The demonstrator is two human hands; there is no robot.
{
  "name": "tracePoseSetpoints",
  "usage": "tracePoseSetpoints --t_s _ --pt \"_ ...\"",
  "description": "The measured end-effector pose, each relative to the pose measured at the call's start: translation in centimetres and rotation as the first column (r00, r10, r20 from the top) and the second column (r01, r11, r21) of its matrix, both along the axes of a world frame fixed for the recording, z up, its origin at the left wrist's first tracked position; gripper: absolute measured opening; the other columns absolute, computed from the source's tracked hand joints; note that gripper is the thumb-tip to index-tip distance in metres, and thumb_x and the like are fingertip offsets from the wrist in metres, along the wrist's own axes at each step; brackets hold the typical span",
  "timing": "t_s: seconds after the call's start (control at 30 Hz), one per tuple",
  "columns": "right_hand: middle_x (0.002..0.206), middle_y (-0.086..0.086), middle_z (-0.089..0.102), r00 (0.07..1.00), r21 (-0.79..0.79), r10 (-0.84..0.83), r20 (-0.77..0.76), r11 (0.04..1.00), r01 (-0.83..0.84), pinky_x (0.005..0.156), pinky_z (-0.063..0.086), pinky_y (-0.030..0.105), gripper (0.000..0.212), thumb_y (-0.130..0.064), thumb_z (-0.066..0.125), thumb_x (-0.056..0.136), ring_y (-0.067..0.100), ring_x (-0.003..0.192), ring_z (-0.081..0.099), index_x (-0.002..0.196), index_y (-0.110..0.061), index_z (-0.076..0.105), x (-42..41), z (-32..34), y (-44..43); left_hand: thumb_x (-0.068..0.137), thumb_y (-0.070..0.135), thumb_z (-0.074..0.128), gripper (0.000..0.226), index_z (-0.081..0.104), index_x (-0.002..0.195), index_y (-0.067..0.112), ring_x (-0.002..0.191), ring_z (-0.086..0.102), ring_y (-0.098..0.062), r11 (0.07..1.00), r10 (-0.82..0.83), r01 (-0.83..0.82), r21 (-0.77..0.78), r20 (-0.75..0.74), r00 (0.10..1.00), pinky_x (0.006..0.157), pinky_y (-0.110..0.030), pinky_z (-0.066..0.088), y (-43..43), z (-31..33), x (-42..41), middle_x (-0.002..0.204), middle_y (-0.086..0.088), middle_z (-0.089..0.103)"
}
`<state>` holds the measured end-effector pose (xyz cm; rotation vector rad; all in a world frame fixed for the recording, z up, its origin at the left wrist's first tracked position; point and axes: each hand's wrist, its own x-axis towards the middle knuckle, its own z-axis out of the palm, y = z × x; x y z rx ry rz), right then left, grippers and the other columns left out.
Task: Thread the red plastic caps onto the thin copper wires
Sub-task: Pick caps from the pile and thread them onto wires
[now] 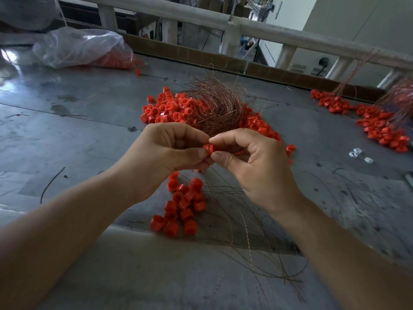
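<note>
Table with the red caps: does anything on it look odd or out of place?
Yes. A few white pieces lie on the table at the right, unlike the red caps elsewhere. One lone cap sits near the bag.

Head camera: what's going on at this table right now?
A person pinches one red cap between the left hand and right hand, above the table. Whether a wire is through it is too fine to tell. A copper wire tangle lies on a heap of loose caps behind; a smaller cluster of caps sits nearer, among loose wires.
</note>
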<state>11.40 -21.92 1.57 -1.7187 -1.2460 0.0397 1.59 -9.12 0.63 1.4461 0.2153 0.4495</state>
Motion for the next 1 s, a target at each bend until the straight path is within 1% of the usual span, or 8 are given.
tracePoseSetpoints --t_s 0.13,0.43,0.6,0.77,0.87,1.0 --pt "0.086 -0.004 0.064 0.999 -0.002 -0.011 0.035 1.0 0.011 0.077 0.05 0.014 0.021 -0.004 0.071 0.074 0.004 0.086 0.061 0.094 -0.009 0.07 0.16 -0.17 0.18 0.053 0.01 0.067 0.019 0.074 0.069 0.018 0.065 0.069 -0.017 1.0 0.003 -0.003 0.007 -0.007 1.0 0.06 -0.019 0.054 0.07 -0.09 -0.01 0.07 -0.007 0.072" --pt "0.086 -0.004 0.065 0.999 0.029 -0.02 0.027 0.999 0.019 0.076 0.05 0.014 0.021 -0.005 0.072 0.073 0.005 0.085 0.062 0.094 -0.007 0.07 0.2 -0.35 -0.09 0.055 0.012 0.067 0.021 0.075 0.071 0.022 0.067 0.07 -0.018 0.998 0.023 -0.022 0.06 -0.02 1.0 0.06 -0.018 0.054 -0.15 -0.11 -0.05 0.072 -0.007 0.072" --pt "0.081 -0.01 0.063 1.0 0.054 -0.016 0.022 0.998 0.015 0.071 0.051 0.013 0.02 -0.006 0.073 0.072 0.001 0.079 0.063 0.092 -0.006 0.07 0.26 -0.54 0.07 0.054 0.009 0.065 0.022 0.076 0.07 0.019 0.064 0.07 -0.018 1.0 0.019 -0.019 -0.007 -0.034 0.999 0.058 -0.018 0.054 -0.02 -0.15 -0.09 0.069 -0.009 0.072" --pt "0.08 -0.007 0.062 0.994 0.085 -0.033 0.1 0.996 0.024 0.069 0.051 0.012 0.02 -0.008 0.072 0.07 0.002 0.076 0.061 0.089 -0.002 0.071 0.04 -0.86 0.1 0.054 0.01 0.066 0.021 0.076 0.07 0.019 0.062 0.07 -0.016 0.999 0.036 -0.034 0.042 -0.033 0.999 0.058 -0.016 0.053 -0.37 -0.28 -0.13 0.068 -0.007 0.072" --pt "0.078 -0.009 0.062 0.997 0.111 -0.027 0.074 0.994 0.018 0.067 0.052 0.013 0.021 -0.012 0.071 0.07 -0.002 0.066 0.061 0.088 -0.003 0.071 -0.09 -0.81 0.07 0.053 0.01 0.066 0.021 0.076 0.069 0.017 0.061 0.069 -0.016 1.0 0.015 -0.015 -0.024 -0.025 1.0 0.057 -0.017 0.053 -0.39 -0.18 -0.26 0.067 -0.008 0.071" --pt "0.078 -0.01 0.062 0.997 0.125 -0.004 0.076 0.992 -0.006 0.067 0.054 0.019 0.023 -0.017 0.07 0.069 -0.003 0.069 0.06 0.089 -0.005 0.071 0.15 -0.47 0.01 0.055 0.008 0.064 0.021 0.076 0.07 0.016 0.06 0.069 -0.015 0.997 -0.021 0.021 -0.075 -0.009 1.0 0.055 -0.017 0.053 -0.3 0.01 -0.31 0.066 -0.009 0.071"
